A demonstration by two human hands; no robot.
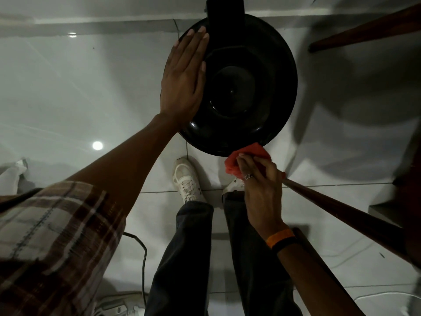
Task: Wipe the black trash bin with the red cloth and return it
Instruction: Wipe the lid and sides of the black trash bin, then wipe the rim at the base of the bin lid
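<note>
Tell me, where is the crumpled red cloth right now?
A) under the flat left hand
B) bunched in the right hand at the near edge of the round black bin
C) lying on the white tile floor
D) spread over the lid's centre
B: the right hand grips the crumpled red cloth against the near rim of the round black bin, while the left hand lies flat on the lid.

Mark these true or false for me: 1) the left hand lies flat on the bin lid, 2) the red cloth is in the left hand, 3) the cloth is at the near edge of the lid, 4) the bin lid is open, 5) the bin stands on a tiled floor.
1) True. The left hand lies flat on the black trash bin lid, fingers stretched out.
2) False. The right hand holds the red cloth.
3) True. The cloth sits at the lid's near rim.
4) False. The lid is shut.
5) True. It stands on the pale tiled floor.
</note>
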